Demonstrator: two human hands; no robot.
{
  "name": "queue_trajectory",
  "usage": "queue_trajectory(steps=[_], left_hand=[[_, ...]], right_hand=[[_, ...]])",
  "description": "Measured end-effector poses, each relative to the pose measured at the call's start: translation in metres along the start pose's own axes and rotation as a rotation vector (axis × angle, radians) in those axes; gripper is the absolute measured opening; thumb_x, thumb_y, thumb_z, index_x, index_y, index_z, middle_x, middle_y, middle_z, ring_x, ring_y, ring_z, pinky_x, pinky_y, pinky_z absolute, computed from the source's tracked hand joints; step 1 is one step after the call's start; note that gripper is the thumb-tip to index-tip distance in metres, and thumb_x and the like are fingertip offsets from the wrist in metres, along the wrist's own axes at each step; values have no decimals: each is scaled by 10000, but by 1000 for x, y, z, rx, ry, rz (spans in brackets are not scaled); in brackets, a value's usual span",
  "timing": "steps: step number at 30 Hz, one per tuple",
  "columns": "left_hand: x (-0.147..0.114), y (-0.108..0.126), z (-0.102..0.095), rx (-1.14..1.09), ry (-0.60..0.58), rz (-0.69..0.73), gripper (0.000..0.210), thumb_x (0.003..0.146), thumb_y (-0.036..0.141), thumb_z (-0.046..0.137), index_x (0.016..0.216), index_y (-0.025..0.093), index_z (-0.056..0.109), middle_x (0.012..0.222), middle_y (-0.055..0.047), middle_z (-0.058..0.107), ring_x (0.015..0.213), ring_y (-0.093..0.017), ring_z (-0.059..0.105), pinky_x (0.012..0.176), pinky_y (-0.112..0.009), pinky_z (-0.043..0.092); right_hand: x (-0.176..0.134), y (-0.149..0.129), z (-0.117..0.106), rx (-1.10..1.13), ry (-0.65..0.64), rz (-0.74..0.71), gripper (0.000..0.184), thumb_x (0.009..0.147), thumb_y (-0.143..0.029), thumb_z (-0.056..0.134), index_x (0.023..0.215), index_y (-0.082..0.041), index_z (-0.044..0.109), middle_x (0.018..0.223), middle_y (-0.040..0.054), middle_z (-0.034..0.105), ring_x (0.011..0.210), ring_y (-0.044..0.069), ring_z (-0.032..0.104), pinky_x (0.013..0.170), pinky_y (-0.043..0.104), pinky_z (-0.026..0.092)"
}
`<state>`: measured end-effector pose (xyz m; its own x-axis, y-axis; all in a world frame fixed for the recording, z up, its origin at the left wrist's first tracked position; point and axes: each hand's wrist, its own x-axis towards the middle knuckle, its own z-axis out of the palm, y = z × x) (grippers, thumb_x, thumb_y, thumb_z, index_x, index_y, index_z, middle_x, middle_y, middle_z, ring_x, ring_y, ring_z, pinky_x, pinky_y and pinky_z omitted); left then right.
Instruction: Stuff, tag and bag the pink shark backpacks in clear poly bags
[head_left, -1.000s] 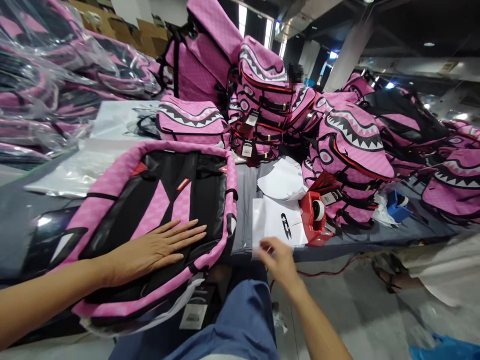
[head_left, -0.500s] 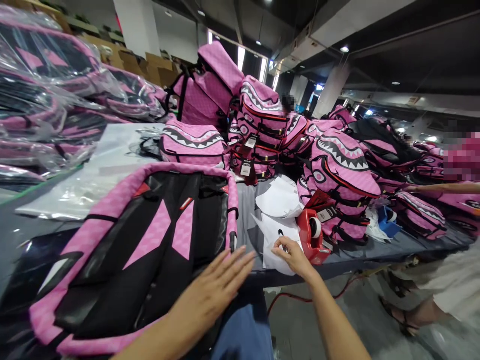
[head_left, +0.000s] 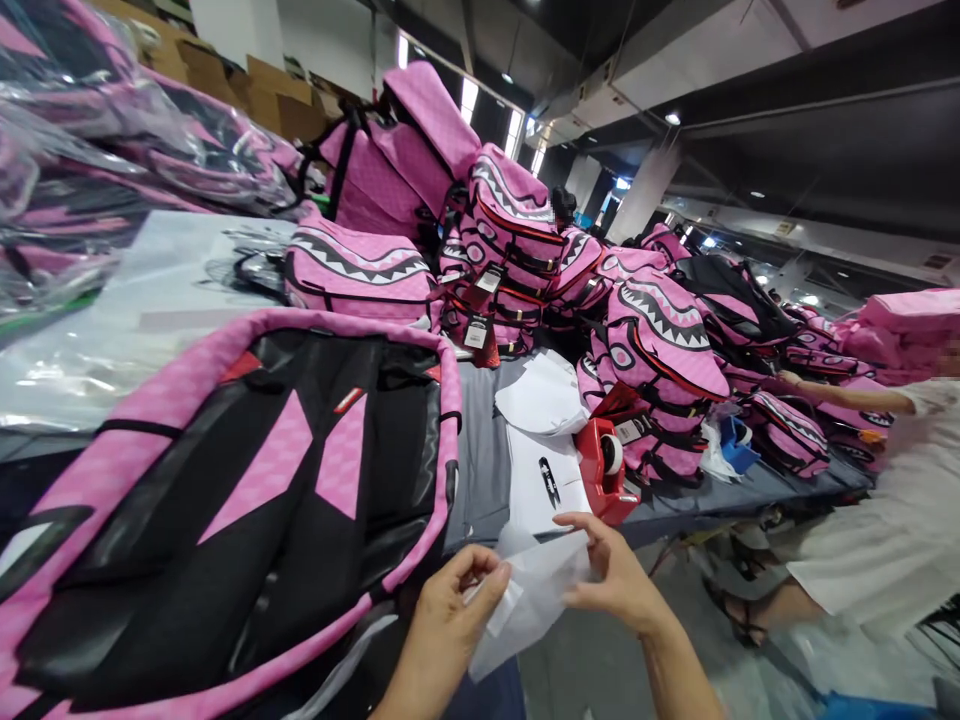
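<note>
Between my two hands, in front of the table's edge, is a thin translucent white sheet (head_left: 529,600). My left hand (head_left: 461,605) pinches its left side. Fingers of my right hand (head_left: 615,575) are closed on its right edge. Just left of my hands a pink and black backpack (head_left: 292,520) lies with its straps facing up. Beyond the sheet, a stack of white paper sheets (head_left: 529,490) rests on the table, the top one bearing a black print. A red tape dispenser (head_left: 600,470) stands against the stack's right side.
Pink shark-mouth backpacks (head_left: 660,350) are piled along the table's back. Plastic-wrapped backpacks (head_left: 150,150) are heaped at the left, near clear plastic bags (head_left: 112,320). A blue tape dispenser (head_left: 739,445) sits farther right. A person in light clothing (head_left: 862,530) stands at the right.
My right hand has come back from the paper stack with a thin white sheet. My left hand has left the backpack's edge and now grips that sheet too. The view has shifted slightly.
</note>
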<state>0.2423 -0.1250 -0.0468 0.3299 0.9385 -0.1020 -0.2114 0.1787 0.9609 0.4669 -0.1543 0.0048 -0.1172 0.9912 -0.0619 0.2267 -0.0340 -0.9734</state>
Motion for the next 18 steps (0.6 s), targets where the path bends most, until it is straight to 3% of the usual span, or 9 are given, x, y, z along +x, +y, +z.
queue_trajectory(steps=[3, 5, 7, 10, 12, 15, 18], left_hand=[[-8, -12, -7, -106, -100, -74, 587, 760, 765, 671, 936, 205, 672, 840, -45, 705, 748, -194, 666, 655, -267, 535], [-13, -18, -12, -102, -142, 4, 798, 631, 776, 771, 1199, 227, 653, 1088, -98, 744, 971, -265, 716, 828, -331, 585], [-18, -23, -14, -30, -93, 45, 933, 564, 711, 849, 1336, 244, 613, 1227, -118, 732, 1088, -312, 710, 915, -374, 589], [-23, -27, -12, 87, 17, 11, 563, 773, 660, 717, 1129, 228, 768, 1077, -107, 792, 981, -305, 750, 858, -373, 615], [-26, -29, -11, 145, 7, 104, 428, 864, 611, 643, 959, 234, 821, 941, -86, 810, 878, -272, 763, 815, -343, 620], [-36, -31, -24, 265, -53, 384, 293, 937, 461, 626, 1060, 265, 806, 942, -57, 809, 842, -214, 754, 798, -295, 617], [-51, -31, -56, 475, 27, 582, 263, 948, 376, 645, 1159, 264, 754, 1017, -50, 799, 909, -187, 752, 841, -251, 613]], right_hand=[[4, 11, 23, -68, 148, 24, 476, 690, -571, 850, 946, -184, 746, 835, 26, 693, 727, 165, 601, 668, 257, 475], [7, 16, 34, -31, 177, 41, 429, 761, -586, 783, 848, -168, 732, 768, 21, 676, 673, 148, 569, 643, 251, 458], [7, 20, 39, 4, 158, 61, 436, 772, -587, 775, 844, -160, 725, 769, 22, 679, 667, 142, 565, 648, 248, 455], [6, 20, 40, 35, 35, 85, 479, 698, -572, 846, 924, -165, 733, 795, 15, 687, 677, 142, 579, 648, 242, 456], [8, 18, 42, -1, -38, 88, 524, 667, -563, 872, 1005, -183, 750, 817, 13, 695, 678, 144, 585, 632, 238, 450], [11, 18, 43, -132, -123, 88, 432, 792, -597, 760, 916, -184, 789, 764, 30, 706, 656, 161, 591, 602, 250, 439], [10, 24, 27, -423, -169, 66, 335, 932, -481, 625, 862, -200, 795, 802, 54, 754, 723, 203, 664, 661, 277, 466]])
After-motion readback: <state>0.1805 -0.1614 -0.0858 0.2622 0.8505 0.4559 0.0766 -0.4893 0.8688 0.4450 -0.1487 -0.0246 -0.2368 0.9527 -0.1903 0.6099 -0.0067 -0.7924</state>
